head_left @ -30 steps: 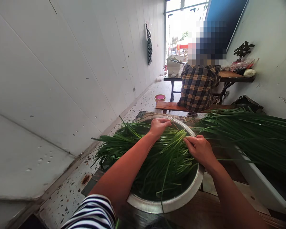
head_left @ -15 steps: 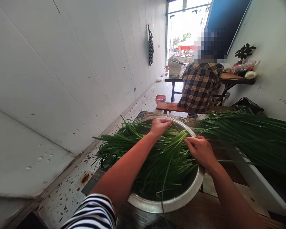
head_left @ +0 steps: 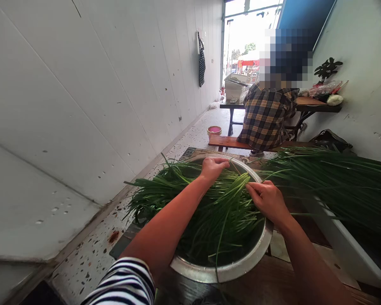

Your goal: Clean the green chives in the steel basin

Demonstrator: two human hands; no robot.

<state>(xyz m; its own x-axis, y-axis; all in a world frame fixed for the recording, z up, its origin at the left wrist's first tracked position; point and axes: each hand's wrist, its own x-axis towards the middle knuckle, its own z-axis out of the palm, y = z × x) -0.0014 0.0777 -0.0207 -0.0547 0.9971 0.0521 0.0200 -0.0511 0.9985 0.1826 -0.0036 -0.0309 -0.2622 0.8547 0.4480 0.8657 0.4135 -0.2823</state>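
A big steel basin [head_left: 241, 267] stands in front of me, piled with long green chives [head_left: 209, 212] that spill over its left rim. My left hand [head_left: 212, 167] lies on the chives at the basin's far side, fingers curled down into the leaves. My right hand [head_left: 266, 199] is over the basin's right side, its fingers pinched on the ends of a few chive stalks.
A second heap of chives [head_left: 336, 182] lies on a white tray [head_left: 343, 241] at my right. Ahead, a person in a plaid shirt [head_left: 266, 118] sits on a wooden bench [head_left: 228, 142] at a table [head_left: 314, 103]. A pink bowl [head_left: 213, 130] sits on the speckled floor. White wall on the left.
Both hands have stayed on the chives almost without moving. The view has tipped slightly.
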